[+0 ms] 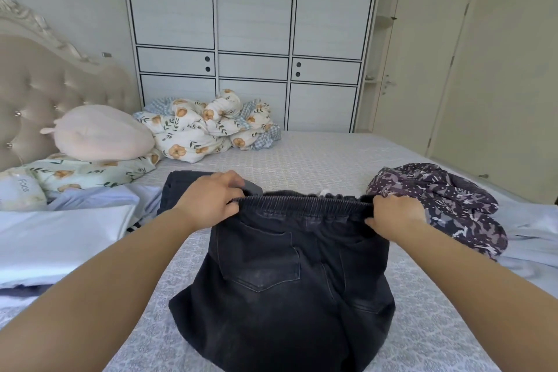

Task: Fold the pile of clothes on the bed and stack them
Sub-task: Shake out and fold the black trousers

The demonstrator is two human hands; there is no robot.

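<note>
Dark grey jeans point(283, 290) with an elastic waistband lie in front of me on the bed point(317, 157), back pockets up. My left hand point(211, 199) grips the left end of the waistband. My right hand point(392, 216) grips the right end, stretching the band between them. A folded dark garment point(178, 187) lies behind my left hand. A crumpled purple patterned garment point(447, 202) sits to the right, with a pale blue cloth point(531, 238) under and beyond it.
Light blue folded clothes point(60, 235) lie on the left. A pink cushion point(99, 133), floral pillows and a bunched floral duvet point(208, 127) sit near the tufted headboard point(45, 90). A white wardrobe point(250, 39) and a door point(422, 63) stand behind the bed.
</note>
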